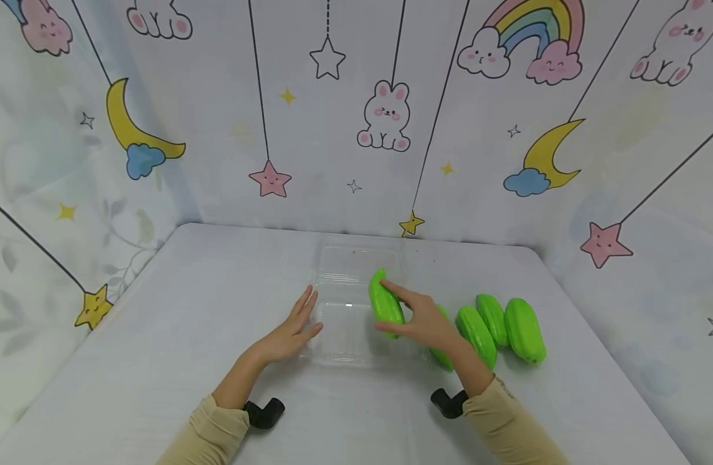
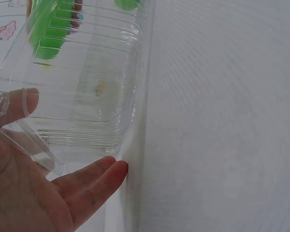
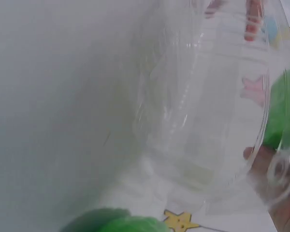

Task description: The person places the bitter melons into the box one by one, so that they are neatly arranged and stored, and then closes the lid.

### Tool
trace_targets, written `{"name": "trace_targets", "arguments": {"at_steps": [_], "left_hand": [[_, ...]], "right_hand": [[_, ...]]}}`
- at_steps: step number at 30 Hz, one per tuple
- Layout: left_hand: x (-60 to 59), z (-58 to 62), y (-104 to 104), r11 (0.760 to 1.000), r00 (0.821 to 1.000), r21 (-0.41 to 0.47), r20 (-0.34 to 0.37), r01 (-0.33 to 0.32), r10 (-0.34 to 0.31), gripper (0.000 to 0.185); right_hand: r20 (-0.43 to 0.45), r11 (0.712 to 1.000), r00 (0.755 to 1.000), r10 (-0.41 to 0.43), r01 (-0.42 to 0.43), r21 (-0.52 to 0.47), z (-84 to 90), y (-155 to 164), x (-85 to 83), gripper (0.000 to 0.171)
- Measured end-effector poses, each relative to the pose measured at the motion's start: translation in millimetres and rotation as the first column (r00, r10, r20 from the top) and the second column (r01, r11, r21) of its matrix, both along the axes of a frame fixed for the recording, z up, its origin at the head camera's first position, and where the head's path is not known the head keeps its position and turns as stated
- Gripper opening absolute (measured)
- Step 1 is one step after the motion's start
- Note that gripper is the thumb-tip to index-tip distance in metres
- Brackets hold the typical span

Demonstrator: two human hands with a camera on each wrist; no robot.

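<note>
A clear plastic clamshell container point(image 1: 345, 310) lies open on the white table point(image 1: 188, 310), its near half between my hands. My left hand point(image 1: 295, 326) rests with straight fingers against the container's left rim; the left wrist view shows the fingers point(image 2: 94, 181) beside the clear wall point(image 2: 87, 101). My right hand point(image 1: 417, 316) grips a green ridged gourd point(image 1: 384, 303) over the container's right edge. Three more green gourds point(image 1: 498, 326) lie in a row on the table to the right, and another point(image 1: 444, 355) sits partly hidden under my right wrist.
Walls papered with moons, stars, rabbits and a rainbow close in the table at the back point(image 1: 385, 116), left and right. The right wrist view is blurred: clear plastic point(image 3: 208, 121) and green patches point(image 3: 106, 221).
</note>
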State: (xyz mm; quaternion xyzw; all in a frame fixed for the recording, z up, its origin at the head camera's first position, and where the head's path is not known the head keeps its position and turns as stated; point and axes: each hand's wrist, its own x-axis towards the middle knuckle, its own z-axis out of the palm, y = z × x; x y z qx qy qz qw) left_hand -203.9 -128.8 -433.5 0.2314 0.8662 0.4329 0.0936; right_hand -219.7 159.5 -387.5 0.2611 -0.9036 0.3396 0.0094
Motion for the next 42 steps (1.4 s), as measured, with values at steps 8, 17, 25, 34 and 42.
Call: {"name": "trace_targets", "arguments": {"at_steps": [8,17,25,34,42], "left_hand": [[-2.1,-4.8,1,1.0,1.0,0.011,-0.013,-0.01,0.01,0.063],[-2.2,-5.5,1,1.0,1.0,-0.002,-0.003,-0.016,0.016,0.061],[-2.5,-4.3,1,1.0,1.0,-0.005,-0.007,-0.009,0.009,0.061],[-3.1,-5.2,-1,1.0,1.0,-0.011,-0.011,0.0,0.0,0.063],[-2.8,-4.5,-1,1.0,1.0,-0.003,0.0,-0.011,0.011,0.061]], "right_hand": [[0.039,0.999,0.999,0.017,-0.016,-0.032,1.8,-22,2.6,0.083],[0.038,1.0,0.999,0.008,-0.007,-0.017,-2.3,-42,4.4,0.085],[0.03,0.999,1.0,0.007,-0.006,-0.034,-8.6,-53,5.2,0.083],[0.088,1.0,0.996,0.005,-0.003,-0.03,-15.9,-66,3.6,0.083],[0.114,1.0,0.993,0.002,0.001,-0.025,-19.8,-76,4.2,0.084]]}}
